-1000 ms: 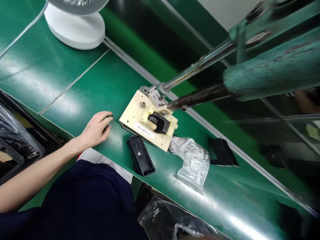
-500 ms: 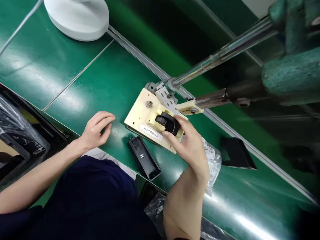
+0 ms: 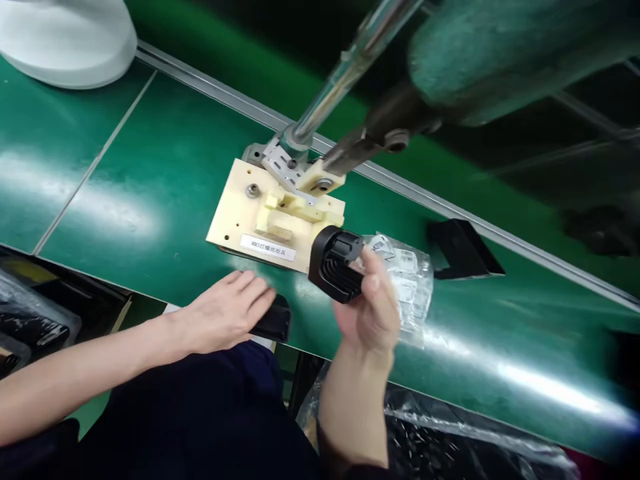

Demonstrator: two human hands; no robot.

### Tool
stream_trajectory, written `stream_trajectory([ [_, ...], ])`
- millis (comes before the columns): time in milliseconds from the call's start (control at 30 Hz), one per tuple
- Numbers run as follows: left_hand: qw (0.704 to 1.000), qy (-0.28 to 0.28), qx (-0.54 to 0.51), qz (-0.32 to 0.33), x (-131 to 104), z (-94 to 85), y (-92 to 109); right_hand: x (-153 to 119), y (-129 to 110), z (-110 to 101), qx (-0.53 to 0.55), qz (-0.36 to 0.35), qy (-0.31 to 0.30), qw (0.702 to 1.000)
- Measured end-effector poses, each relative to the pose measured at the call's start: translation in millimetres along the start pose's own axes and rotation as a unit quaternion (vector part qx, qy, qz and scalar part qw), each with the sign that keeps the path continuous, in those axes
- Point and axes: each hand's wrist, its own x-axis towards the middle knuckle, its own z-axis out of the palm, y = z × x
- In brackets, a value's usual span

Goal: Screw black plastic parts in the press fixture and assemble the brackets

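Observation:
My right hand [image 3: 370, 303] is closed around a black ribbed plastic part [image 3: 336, 263], holding it above the bench just off the near right corner of the cream fixture [image 3: 233, 220]. A round black end of that part faces left. My left hand [image 3: 233, 310] lies palm down over a long black plastic case [image 3: 276, 319] at the bench's near edge. Its fingers curl over the case and hide most of it; only the right end shows. The fixture carries a white printed label [image 3: 268, 247] and a raised cradle with nothing in it.
A metal post [image 3: 320, 100] and a green press arm [image 3: 465, 67] rise behind the fixture. A clear bag of labelled packets [image 3: 413, 287] and a folded black piece [image 3: 463, 250] lie to the right. A white round base [image 3: 70, 47] stands at the far left.
My right hand has lifted the ribbed part out of the fixture cradle and drawn it nearer and right. My left hand has moved right onto the black case. The camera view has shifted.

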Motion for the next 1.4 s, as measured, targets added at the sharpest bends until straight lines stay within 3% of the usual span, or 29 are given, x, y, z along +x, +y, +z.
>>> stream_trajectory([
  [100, 0.995, 0.009, -0.05, -0.089, -8.7, 3.4, 4.6, -28.4, 20.6, 10.5, 0.228, 0.143, 0.039, 0.962],
  [167, 0.978, 0.026, -0.118, -0.17, -18.1, 1.4, 6.5, -41.5, 27.7, 17.4, 0.325, 0.174, 0.051, 0.928],
  [233, 0.934, 0.011, -0.227, -0.275, -27.8, -5.1, 7.2, -49.6, 30.4, 21.2, 0.366, 0.179, 0.048, 0.912],
  [300, 0.859, -0.003, -0.358, -0.367, -37.0, -13.5, 6.9, -53.3, 30.7, 21.8, 0.366, 0.181, 0.035, 0.912],
  [367, 0.758, 0.011, -0.51, -0.406, -45.7, -20.0, 6.1, -53.5, 29.7, 20.9, 0.355, 0.187, 0.019, 0.916],
  [467, 0.583, 0.047, -0.715, -0.382, -57.8, -21.4, 5.0, -49.7, 28.0, 22.1, 0.358, 0.197, 0.002, 0.913],
  [500, 0.538, 0.054, -0.756, -0.368, -61.3, -19.7, 4.9, -48.0, 27.7, 23.6, 0.363, 0.194, 0.004, 0.911],
  [533, 0.508, 0.063, -0.781, -0.358, -64.4, -17.3, 5.0, -46.4, 27.6, 25.6, 0.367, 0.191, 0.008, 0.91],
  [633, 0.46, 0.073, -0.804, -0.37, -69.5, -8.0, 7.0, -44.0, 28.0, 31.9, 0.352, 0.187, 0.008, 0.917],
  [800, 0.373, 0.044, -0.831, -0.411, -61.7, 1.0, 13.8, -47.4, 26.9, 36.4, 0.282, 0.246, -0.002, 0.927],
  [867, 0.357, 0.033, -0.839, -0.409, -56.5, 1.6, 15.2, -48.8, 25.6, 36.3, 0.288, 0.247, 0.015, 0.925],
  [933, 0.361, 0.036, -0.842, -0.399, -52.8, 1.2, 15.1, -49.2, 24.4, 35.6, 0.281, 0.23, 0.014, 0.932],
  [1100, 0.448, 0.079, -0.803, -0.387, -52.5, -2.5, 12.1, -47.1, 20.2, 31.3, 0.169, 0.147, 0.028, 0.974],
  [1267, 0.469, 0.07, -0.77, -0.427, -55.5, -3.7, 15.9, -48.4, 15.3, 31.4, 0.086, 0.108, 0.036, 0.99],
  [1400, 0.568, 0.095, -0.685, -0.446, -54.8, -3.4, 23.3, -55.4, 17.6, 37.7, -0.022, 0.086, 0.053, 0.995],
])
